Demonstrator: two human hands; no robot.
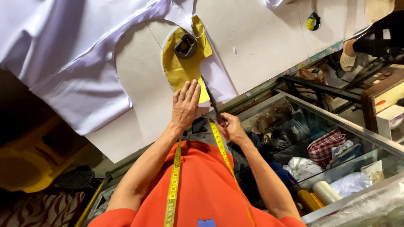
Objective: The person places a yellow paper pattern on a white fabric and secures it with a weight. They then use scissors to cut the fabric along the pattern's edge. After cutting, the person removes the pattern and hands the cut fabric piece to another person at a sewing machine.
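Observation:
My left hand (185,103) lies flat, fingers together, on a yellow paper pattern (182,68) laid over white cloth (75,54) on the cutting table (261,38). A dark square weight (185,45) sits on the pattern's upper part. My right hand (231,127) grips the handles of dark scissors (211,102), whose blades run along the pattern's right edge, just beside my left fingers. A yellow measuring tape (174,180) hangs round my neck over an orange shirt.
A glass display case (336,122) at the right holds folded fabrics, rolls and bags. A small yellow-black object (312,21) lies on the table's far side. Another person's foot in a sandal (348,59) rests by a sewing machine stand. A yellow plastic stool (29,164) stands at the left.

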